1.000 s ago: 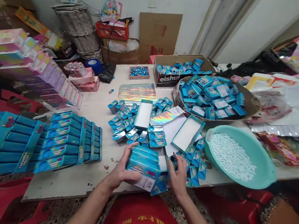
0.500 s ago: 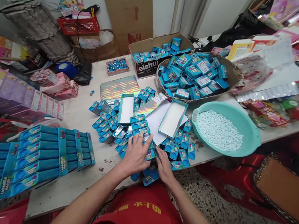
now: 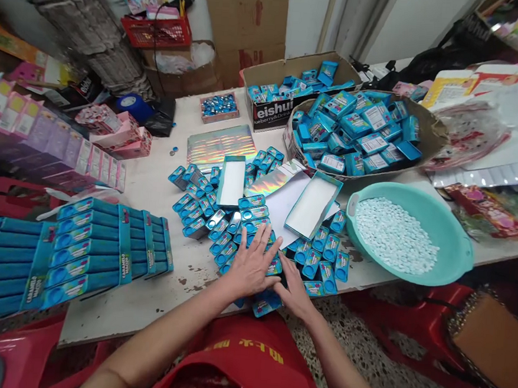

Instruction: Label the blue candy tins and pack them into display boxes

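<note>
A row of small blue tins point(image 3: 254, 213) runs toward me on the table, their printed ends up. My left hand point(image 3: 254, 266) rests flat over the near part of this row with its fingers spread. Beside the row's right side is my right hand point(image 3: 295, 290), fingers stretched out and pressed along it; its fingertips are partly hidden. More blue tins stand loosely to the left point(image 3: 194, 210) and right point(image 3: 321, 251) of my hands. Just beyond are two shallow trays, the left tray point(image 3: 232, 183) and the right tray point(image 3: 314, 205), with white bottoms showing.
A turquoise basin point(image 3: 452, 249) of white candies stands at the right. Behind lie a cut carton point(image 3: 362, 176) and a box point(image 3: 271, 115), both full of blue tins. Filled blue display boxes point(image 3: 125, 244) stack at left. A shiny sheet point(image 3: 220, 147) lies beyond.
My left hand's fingers have spread wider and flatter over the row of tins. My right hand stays at its side. The whole view has shifted, so things appear farther right.
</note>
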`<control>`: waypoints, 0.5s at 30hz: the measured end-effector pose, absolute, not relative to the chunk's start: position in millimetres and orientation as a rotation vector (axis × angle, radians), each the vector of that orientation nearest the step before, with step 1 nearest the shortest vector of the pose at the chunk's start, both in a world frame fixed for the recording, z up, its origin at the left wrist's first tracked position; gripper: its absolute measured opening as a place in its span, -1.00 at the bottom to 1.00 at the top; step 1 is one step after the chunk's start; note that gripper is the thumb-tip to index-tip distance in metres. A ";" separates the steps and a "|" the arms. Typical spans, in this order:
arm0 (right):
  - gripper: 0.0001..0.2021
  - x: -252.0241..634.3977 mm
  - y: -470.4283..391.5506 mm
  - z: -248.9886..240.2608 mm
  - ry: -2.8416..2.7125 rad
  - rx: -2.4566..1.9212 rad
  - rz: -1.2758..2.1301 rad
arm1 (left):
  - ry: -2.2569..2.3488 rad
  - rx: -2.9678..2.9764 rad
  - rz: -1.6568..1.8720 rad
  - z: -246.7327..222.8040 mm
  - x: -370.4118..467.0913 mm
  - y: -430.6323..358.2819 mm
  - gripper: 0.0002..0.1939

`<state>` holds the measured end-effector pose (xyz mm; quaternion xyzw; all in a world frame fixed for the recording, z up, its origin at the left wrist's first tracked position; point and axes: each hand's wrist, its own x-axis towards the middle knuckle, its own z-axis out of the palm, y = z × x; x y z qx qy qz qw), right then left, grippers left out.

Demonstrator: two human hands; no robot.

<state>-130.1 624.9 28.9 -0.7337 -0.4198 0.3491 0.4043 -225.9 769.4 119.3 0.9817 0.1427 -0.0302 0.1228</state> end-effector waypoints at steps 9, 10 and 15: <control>-0.36 -142.7 629.8 2.5 -0.998 -1.895 0.586 | 0.397 2.786 0.068 127.7 -210.9 772.2 -0.08; -0.38 -143.9 630.0 5.1 -1.002 -1.914 0.556 | 0.393 2.765 0.057 120.4 -214.2 774.1 -0.08; -0.43 -156.5 605.7 30.7 -0.960 -2.060 0.259 | 0.938 2.575 0.333 97.2 -276.4 832.1 -0.05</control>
